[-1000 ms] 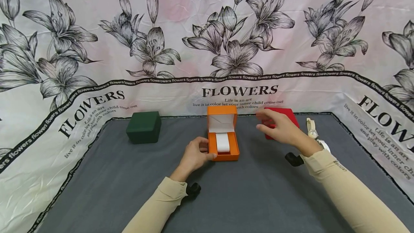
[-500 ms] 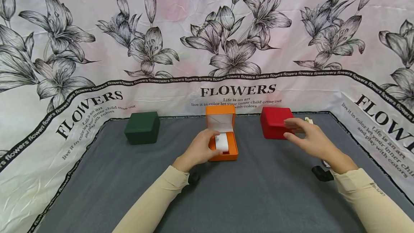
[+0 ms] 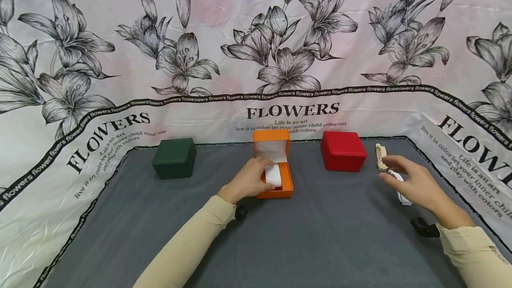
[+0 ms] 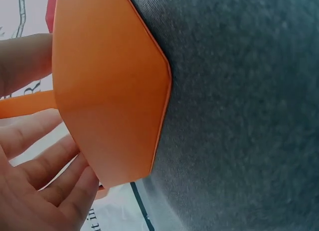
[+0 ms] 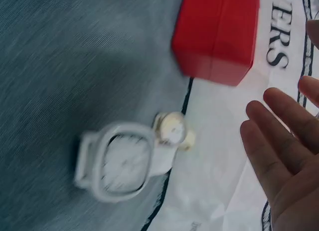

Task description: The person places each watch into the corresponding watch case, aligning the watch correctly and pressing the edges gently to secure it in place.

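An orange watch box (image 3: 285, 193) stands with its lid up, a white cushion (image 3: 273, 175) inside it. My left hand (image 3: 248, 179) reaches over the box's left side, thumb and index finger at the cushion's two ends, pinching it. In the left wrist view the orange box wall (image 4: 109, 86) hides the cushion and fingertips. My right hand (image 3: 420, 186) hovers at the right with fingers spread and nothing in them. Under it lie a white square-faced watch (image 5: 127, 164) and a smaller cream watch (image 3: 381, 157) with a round face.
A closed red box (image 3: 343, 151) stands to the right of the orange one, a closed dark green box (image 3: 174, 158) to the left. Grey cloth (image 3: 320, 243) covers the table. A flower-printed cloth (image 3: 240, 70) hangs behind.
My left hand has moved from the orange box's left edge to over the cushion. My right hand has moved right, from in front of the red box to above the watches.
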### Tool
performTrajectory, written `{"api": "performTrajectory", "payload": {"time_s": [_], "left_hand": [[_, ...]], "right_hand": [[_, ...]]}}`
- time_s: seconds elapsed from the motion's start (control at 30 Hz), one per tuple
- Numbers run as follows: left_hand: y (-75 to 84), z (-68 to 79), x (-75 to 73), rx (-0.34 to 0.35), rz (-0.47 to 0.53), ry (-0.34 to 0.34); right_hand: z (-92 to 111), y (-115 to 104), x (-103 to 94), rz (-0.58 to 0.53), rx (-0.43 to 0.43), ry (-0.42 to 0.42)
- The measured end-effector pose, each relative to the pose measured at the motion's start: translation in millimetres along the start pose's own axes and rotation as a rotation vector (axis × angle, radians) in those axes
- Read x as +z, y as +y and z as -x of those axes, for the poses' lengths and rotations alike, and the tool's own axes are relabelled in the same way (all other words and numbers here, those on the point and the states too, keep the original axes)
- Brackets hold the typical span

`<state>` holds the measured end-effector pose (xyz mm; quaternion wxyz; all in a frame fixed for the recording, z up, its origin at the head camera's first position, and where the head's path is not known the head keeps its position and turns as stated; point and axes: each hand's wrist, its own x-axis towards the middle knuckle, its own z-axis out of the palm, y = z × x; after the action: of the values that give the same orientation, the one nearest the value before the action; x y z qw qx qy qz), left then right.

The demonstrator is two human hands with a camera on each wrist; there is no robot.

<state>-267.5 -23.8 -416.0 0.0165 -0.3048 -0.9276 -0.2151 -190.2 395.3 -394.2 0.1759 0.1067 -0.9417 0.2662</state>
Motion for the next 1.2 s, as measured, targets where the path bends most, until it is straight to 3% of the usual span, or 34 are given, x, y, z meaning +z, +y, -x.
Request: {"api": "performTrajectory", "payload": {"time_s": [0.47,1.0,1.2], "left_hand": [[1.6,-6.8,-2.5,0.006,-0.141,-0.036],[0.5,-8.5,-4.7,0.012,-0.126,-0.042],[-0.3,-9.9,-4.3,0.008,-0.113,-0.060]], "right_hand": [[11,33,-2.9,0.029,0.037,-0.063],[13,48,-1.6,0.079,0.106,-0.103],[13,52,-2.3,0.107,0.140,-0.160]]}}
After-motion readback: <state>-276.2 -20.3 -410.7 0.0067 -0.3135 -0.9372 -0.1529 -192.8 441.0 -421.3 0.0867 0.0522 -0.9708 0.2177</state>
